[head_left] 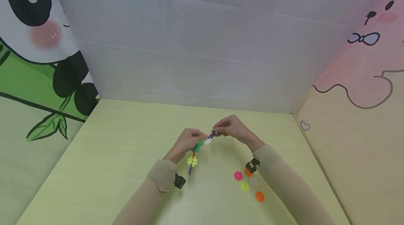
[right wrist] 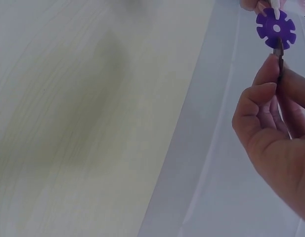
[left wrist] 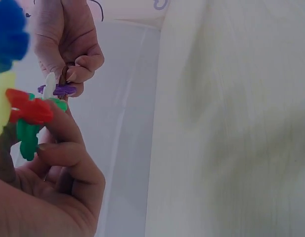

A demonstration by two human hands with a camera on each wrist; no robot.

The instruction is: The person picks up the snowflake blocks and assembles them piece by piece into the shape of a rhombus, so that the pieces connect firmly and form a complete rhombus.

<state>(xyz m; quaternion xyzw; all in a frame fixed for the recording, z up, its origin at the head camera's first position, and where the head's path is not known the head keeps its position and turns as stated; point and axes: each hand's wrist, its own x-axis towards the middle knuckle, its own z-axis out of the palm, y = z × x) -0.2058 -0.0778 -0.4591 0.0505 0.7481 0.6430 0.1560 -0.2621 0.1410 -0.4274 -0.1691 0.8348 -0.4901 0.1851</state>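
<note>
Above the table, both hands hold a chain of slotted plastic snowflake discs. My left hand (head_left: 187,142) pinches its middle, around the green discs (head_left: 199,145) and the white disc (head_left: 207,141). Below that hand hang a red disc (left wrist: 31,109), a yellow disc (head_left: 189,162) and a blue disc (head_left: 190,170). Thumb and fingers of my right hand (head_left: 236,129) pinch a dark brown disc (right wrist: 280,63), seen edge-on in the right wrist view. Its edge meets the rim of the purple disc (right wrist: 265,31), whose opposite side meets the white one. Fingers partly cover the green discs.
Loose discs lie on the pale table (head_left: 132,169) near the right forearm: a pink disc (head_left: 236,176), a grey disc (head_left: 253,182), a yellow-green disc (head_left: 244,186), and orange ones, such as the front orange disc (head_left: 260,197). Printed cloth walls (head_left: 202,42) surround the table's back and sides.
</note>
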